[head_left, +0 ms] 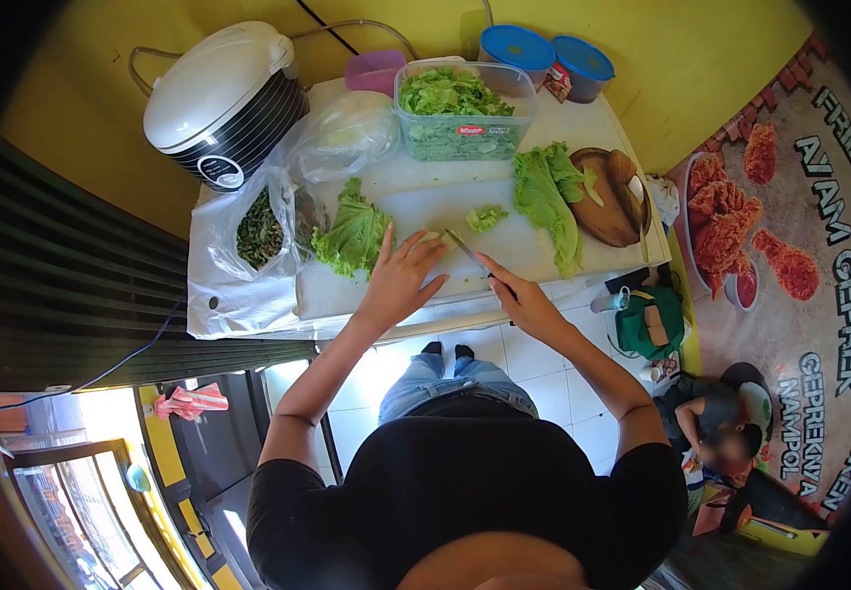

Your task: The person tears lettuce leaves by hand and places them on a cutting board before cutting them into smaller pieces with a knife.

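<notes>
My right hand [531, 307] is closed around the handle of a knife [467, 250], its blade pointing up and left over the white cutting surface [425, 202]. My left hand [404, 270] lies with fingers spread, fingertips right at a small pale piece of lettuce stem [431, 236] near the knife tip. Left of that hand rests a green lettuce leaf [351, 234], close to the index finger. A small cut bit of lettuce [486, 217] sits just beyond the blade. More long lettuce leaves [545, 202] lie to the right, partly over a wooden plate's edge.
A clear container [467, 138] of cut lettuce stands at the back. Plastic bags [347, 138], a rice cooker [224, 103] and blue-lidded tubs [517, 47] surround the work area. The wooden plate [602, 211] is at right. Another person [715, 423] sits low at the right.
</notes>
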`<state>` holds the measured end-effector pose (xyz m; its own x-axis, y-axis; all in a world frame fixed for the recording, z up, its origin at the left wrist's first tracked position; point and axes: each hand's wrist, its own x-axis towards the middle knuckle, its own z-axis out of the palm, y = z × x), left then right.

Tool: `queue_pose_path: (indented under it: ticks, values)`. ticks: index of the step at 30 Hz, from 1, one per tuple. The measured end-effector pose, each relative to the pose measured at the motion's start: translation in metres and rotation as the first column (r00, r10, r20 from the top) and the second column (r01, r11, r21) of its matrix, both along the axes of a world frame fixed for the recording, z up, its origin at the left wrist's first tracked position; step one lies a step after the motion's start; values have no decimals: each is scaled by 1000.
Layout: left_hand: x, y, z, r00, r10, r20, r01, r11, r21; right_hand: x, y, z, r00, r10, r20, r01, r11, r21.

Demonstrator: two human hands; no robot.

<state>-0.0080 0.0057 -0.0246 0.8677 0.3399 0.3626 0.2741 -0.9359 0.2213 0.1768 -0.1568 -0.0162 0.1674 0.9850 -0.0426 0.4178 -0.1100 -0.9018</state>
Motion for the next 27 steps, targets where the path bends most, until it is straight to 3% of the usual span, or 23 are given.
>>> queue_pose_path:
  ticks: [2,6,12,15,17,24,27]
  values:
    - [-3,-6,-2,999,27,-38,-26,999,34,-2,2,10,998,-17,55,23,995,-98]
    - [-3,-18,0,998,56,-13,-55,997,60,-6,2,3,997,8,76,-5,999,-52]
    - [-4,-21,-3,996,94,-5,-94,996,2,-8,2,5,975,34,221,-13,995,-94]
    - [-7,-19,-4,996,86,-32,-87,996,-24,-6,5,-2,934,21,357,-10,999,-32]
    - [-8,-18,-1,998,66,-12,-67,998,-12,-7,9,1,897,50,439,12,990,-138]
    - [-9,-17,3,997,74,-22,-75,996,-50,-7,10,1,910,41,413,13,992,-127]
    - [-10,-17,3,997,75,-19,-76,994,-73,-6,-9,-4,917,-11,399,24,999,-27]
